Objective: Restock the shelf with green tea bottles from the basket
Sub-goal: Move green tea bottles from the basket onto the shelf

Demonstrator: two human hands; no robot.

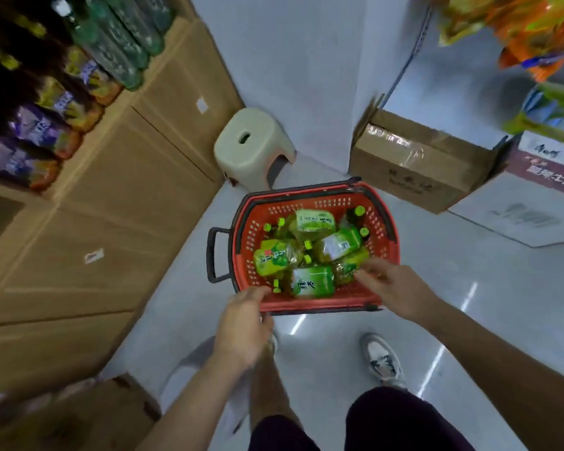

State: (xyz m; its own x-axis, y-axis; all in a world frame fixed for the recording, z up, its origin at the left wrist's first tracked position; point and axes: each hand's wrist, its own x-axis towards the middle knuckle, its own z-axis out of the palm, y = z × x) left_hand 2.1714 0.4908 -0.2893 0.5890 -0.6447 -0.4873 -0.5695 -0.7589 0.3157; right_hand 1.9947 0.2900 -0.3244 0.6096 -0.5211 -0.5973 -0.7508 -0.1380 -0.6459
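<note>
Shop aisle: bottled drinks (46,102) are standing at ten o'clock, snack bags (515,30) are hanging at one o'clock, shopping basket (319,305) is sitting centre.

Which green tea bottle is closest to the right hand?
The green tea bottle in the near right corner of the red basket, just at the fingertips of the right hand. The other bottles lie farther left or toward the far side.

Both bare forearms reach forward toward the basket (319,304). The left hand (245,323) is at its near left corner, fingers bent downward, contact unclear. The right hand (392,285) hovers over its near right side, fingers loosely extended, blurred.
</note>
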